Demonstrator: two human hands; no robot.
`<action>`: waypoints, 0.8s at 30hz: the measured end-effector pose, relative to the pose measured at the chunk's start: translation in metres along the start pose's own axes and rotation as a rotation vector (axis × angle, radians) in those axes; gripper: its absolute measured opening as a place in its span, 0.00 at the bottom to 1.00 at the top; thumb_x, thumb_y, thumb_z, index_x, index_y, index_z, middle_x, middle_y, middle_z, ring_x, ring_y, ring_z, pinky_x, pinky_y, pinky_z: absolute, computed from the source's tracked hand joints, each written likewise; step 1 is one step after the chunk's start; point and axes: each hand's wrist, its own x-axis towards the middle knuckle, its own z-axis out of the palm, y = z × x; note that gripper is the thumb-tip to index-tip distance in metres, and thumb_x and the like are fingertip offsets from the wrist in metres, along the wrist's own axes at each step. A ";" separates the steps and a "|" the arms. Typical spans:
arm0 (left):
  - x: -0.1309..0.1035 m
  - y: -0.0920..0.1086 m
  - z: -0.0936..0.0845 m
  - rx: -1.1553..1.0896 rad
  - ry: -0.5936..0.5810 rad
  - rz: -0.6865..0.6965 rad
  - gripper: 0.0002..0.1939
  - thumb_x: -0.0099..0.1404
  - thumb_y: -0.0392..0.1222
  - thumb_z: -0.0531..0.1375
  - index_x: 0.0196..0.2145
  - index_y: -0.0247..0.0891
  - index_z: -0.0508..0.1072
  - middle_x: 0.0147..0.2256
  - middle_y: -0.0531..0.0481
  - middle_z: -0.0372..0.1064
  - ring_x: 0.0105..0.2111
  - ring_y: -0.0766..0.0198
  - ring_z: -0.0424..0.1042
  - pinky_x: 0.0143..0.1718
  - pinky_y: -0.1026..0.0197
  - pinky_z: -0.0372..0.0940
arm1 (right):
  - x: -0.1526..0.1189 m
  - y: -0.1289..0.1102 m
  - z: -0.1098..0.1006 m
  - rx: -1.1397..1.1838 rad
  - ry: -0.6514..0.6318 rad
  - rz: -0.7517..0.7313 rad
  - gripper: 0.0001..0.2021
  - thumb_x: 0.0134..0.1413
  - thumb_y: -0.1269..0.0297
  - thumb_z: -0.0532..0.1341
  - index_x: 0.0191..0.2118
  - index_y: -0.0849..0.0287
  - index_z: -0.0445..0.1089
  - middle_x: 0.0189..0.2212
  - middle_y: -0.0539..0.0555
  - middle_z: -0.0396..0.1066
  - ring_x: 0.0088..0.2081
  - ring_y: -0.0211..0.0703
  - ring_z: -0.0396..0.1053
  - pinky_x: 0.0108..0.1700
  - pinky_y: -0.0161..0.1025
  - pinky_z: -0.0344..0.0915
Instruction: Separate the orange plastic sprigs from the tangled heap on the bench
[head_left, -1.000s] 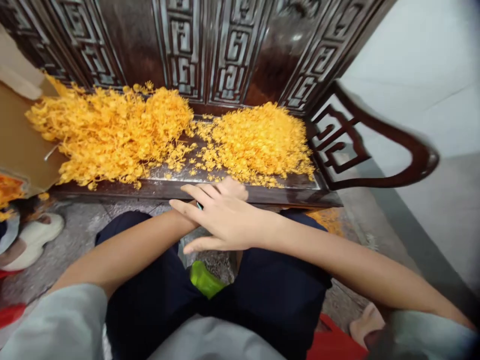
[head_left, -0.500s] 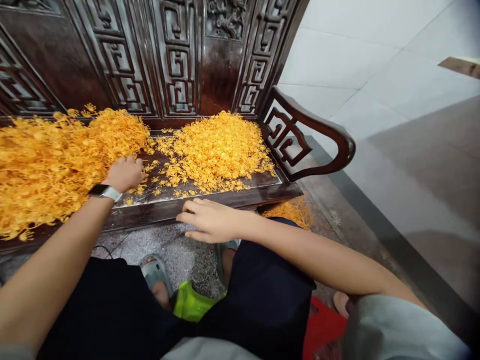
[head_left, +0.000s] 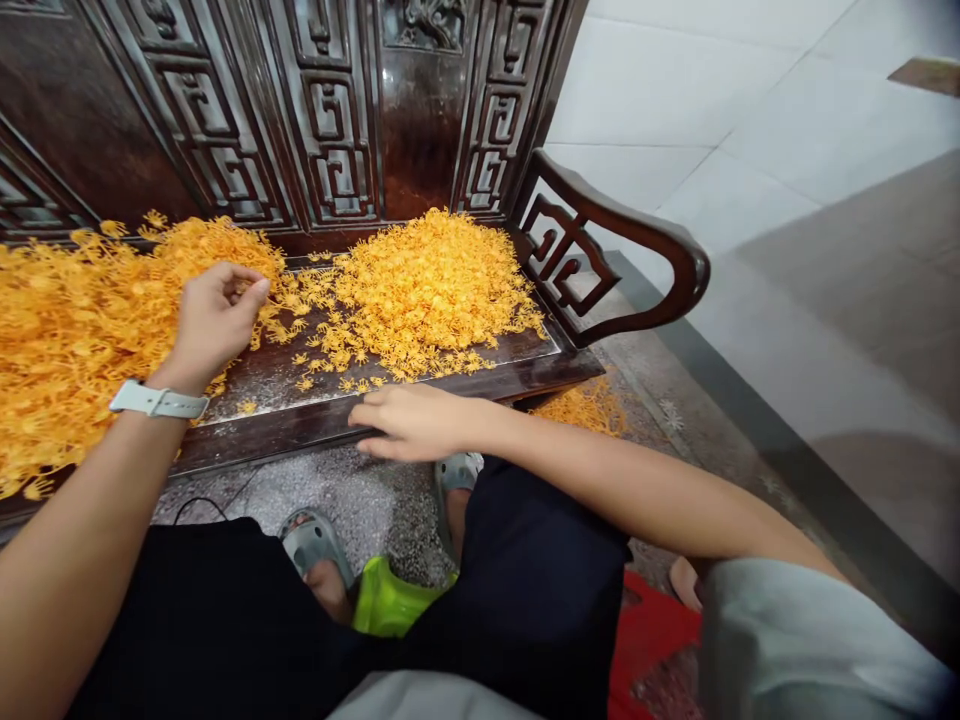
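My left hand [head_left: 219,318], with a pale watch strap [head_left: 159,400] at the wrist, is raised over the right side of a large heap of small orange-yellow plastic pieces [head_left: 90,330]. Its thumb and fingers are pinched together; whatever lies between them is too small or hidden to name. My right hand [head_left: 409,422] rests palm down near the front edge of the dark wooden bench [head_left: 300,425], fingers loosely stretched out and holding nothing. Beyond it a second pile of orange-yellow pieces [head_left: 442,290], like little spidery hands, covers the bench's right end, with loose ones scattered between the piles.
A carved backrest [head_left: 330,120] rises behind the piles, and a curved armrest [head_left: 675,270] closes off the right end. Orange scraps [head_left: 585,410] lie on the floor by the bench. A bright green plastic object [head_left: 394,600] and a red one [head_left: 652,640] are beneath me.
My left hand has risen and turned from the bench surface, moving left, its fingers now pinched with the thumb showing. The right hand keeps its place at the edge. The view has shifted slightly.
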 end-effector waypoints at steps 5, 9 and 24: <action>-0.015 0.010 0.021 -0.166 -0.126 -0.022 0.12 0.67 0.48 0.65 0.42 0.37 0.75 0.32 0.49 0.73 0.31 0.62 0.70 0.33 0.61 0.62 | 0.039 0.041 0.005 0.219 0.298 0.246 0.25 0.73 0.53 0.59 0.65 0.68 0.66 0.58 0.69 0.72 0.59 0.55 0.72 0.61 0.52 0.70; -0.027 0.013 0.037 -0.061 -0.317 0.031 0.16 0.65 0.52 0.66 0.44 0.38 0.76 0.31 0.49 0.73 0.30 0.59 0.71 0.32 0.59 0.63 | 0.083 0.081 0.019 0.409 0.457 0.407 0.42 0.64 0.53 0.69 0.73 0.70 0.54 0.72 0.77 0.55 0.71 0.64 0.59 0.72 0.59 0.60; 0.004 -0.057 0.005 0.547 -0.476 0.161 0.49 0.64 0.68 0.66 0.70 0.30 0.64 0.72 0.23 0.57 0.70 0.29 0.59 0.69 0.37 0.56 | 0.115 0.106 0.036 1.037 0.506 0.534 0.02 0.70 0.71 0.61 0.41 0.60 0.69 0.24 0.42 0.60 0.23 0.33 0.58 0.26 0.30 0.59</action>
